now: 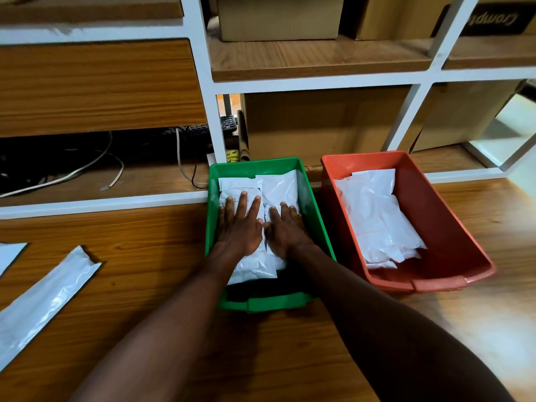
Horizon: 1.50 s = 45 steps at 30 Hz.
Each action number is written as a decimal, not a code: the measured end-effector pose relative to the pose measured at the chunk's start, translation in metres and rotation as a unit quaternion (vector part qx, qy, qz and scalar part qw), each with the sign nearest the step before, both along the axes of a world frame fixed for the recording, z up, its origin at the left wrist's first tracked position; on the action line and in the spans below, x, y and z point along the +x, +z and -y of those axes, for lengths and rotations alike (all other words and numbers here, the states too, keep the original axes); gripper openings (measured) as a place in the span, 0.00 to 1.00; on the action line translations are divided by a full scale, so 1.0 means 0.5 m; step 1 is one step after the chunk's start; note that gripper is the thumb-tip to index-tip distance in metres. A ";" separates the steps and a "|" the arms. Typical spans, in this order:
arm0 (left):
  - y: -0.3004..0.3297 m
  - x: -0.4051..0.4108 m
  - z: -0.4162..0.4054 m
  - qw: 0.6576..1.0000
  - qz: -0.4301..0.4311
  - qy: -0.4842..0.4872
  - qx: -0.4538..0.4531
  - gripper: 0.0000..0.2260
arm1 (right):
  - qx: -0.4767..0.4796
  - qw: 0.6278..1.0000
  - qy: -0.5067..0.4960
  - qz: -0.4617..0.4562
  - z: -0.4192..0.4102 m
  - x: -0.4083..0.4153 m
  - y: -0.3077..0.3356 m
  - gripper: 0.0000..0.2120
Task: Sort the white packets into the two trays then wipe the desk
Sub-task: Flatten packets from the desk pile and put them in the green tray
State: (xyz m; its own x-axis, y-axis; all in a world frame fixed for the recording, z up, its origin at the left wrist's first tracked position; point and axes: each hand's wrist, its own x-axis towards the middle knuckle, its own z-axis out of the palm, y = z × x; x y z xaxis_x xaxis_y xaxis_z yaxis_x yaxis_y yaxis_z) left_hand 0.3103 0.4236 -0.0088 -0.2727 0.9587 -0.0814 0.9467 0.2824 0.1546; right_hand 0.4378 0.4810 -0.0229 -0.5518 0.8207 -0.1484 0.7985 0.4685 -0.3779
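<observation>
A green tray (314, 210) stands on the wooden desk with several white packets (278, 187) stacked inside. My left hand (239, 227) and my right hand (285, 230) lie flat, palms down and fingers spread, side by side on top of those packets. To the right stands a red tray (435, 204) holding more white packets (377, 219). A long white packet (43, 303) lies on the desk at the far left, with the corner of another packet (10, 253) beyond it at the frame edge.
White-framed wooden shelves (319, 59) rise right behind the trays, holding cardboard boxes (278, 17). A lower shelf at the left holds black keyboards (185, 133) and loose cables (95, 166). Wooden desk (145, 256) surface shows between the long packet and the green tray.
</observation>
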 end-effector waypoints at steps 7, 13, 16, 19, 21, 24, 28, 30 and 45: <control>0.004 -0.003 0.000 1.000 0.012 0.004 -0.008 0.27 | -0.009 1.000 -0.002 -0.001 0.001 0.003 0.005 0.26; 0.006 -0.003 0.003 1.000 0.018 0.004 -0.009 0.27 | -0.017 1.000 -0.004 -0.005 0.000 0.003 0.008 0.27; 0.014 0.001 0.002 1.000 0.025 0.004 -0.009 0.26 | -0.021 1.000 -0.008 -0.013 0.004 0.002 0.014 0.27; 0.024 0.005 0.000 0.999 0.039 0.008 -0.006 0.26 | -0.021 1.000 -0.007 -0.017 0.007 0.001 0.024 0.27; 0.031 0.007 -0.002 0.999 0.047 0.010 -0.004 0.26 | -0.022 1.000 -0.010 -0.020 0.009 0.003 0.032 0.27; 0.041 0.006 -0.001 0.999 0.048 0.008 0.001 0.26 | -0.011 1.000 -0.011 -0.026 0.012 0.002 0.042 0.27; 0.055 0.009 0.004 0.999 0.049 0.004 0.019 0.25 | 0.014 0.999 -0.014 -0.047 0.017 0.005 0.052 0.27; 0.067 0.010 0.008 0.998 0.045 0.003 0.038 0.25 | 0.019 0.997 -0.016 -0.067 0.018 0.009 0.056 0.28; 0.150 0.040 0.125 0.976 0.057 0.034 0.208 0.33 | 0.088 0.957 -0.004 -0.275 0.114 0.049 0.146 0.23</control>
